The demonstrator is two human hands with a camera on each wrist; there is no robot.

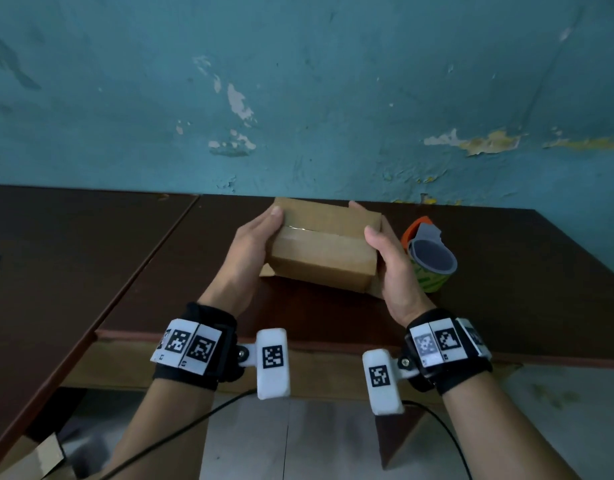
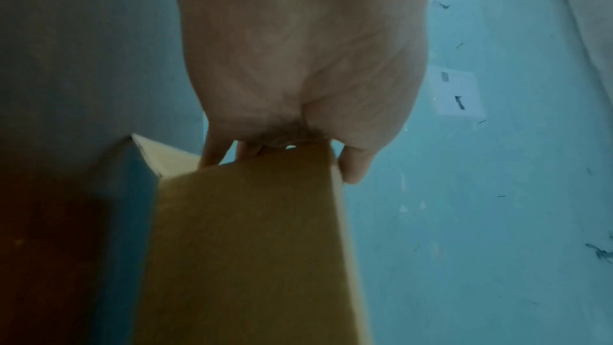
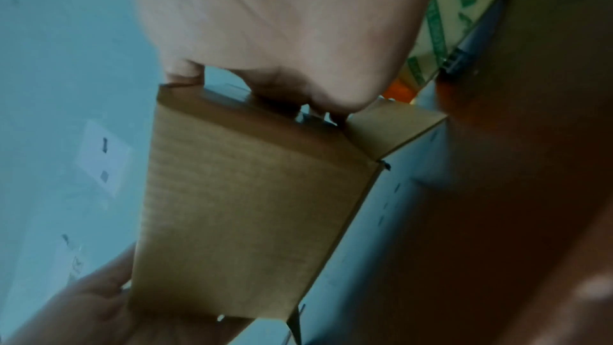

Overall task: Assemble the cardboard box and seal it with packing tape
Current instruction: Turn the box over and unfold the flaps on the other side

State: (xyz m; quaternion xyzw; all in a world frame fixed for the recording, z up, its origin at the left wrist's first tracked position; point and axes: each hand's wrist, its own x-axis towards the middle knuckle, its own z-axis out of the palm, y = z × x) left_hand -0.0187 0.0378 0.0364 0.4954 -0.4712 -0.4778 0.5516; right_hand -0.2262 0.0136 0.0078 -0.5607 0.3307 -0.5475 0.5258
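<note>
A small brown cardboard box (image 1: 323, 251) is held just above the dark table (image 1: 506, 289), with a strip of clear tape along its top seam. My left hand (image 1: 253, 244) grips its left end, thumb on top and fingers round the far side. My right hand (image 1: 388, 258) grips the right end the same way. In the left wrist view the box (image 2: 245, 245) runs away from the palm (image 2: 298, 62), with a loose flap (image 2: 166, 156) sticking out. The right wrist view shows the box (image 3: 245, 206) under the right hand (image 3: 282, 22) and an open end flap (image 3: 394, 127).
A tape dispenser (image 1: 430, 258) with an orange frame and a green-printed roll stands on the table right of the box, close to my right hand. The blue wall (image 1: 298, 98) stands directly behind the table. A cardboard scrap (image 1: 46, 455) lies below at the lower left.
</note>
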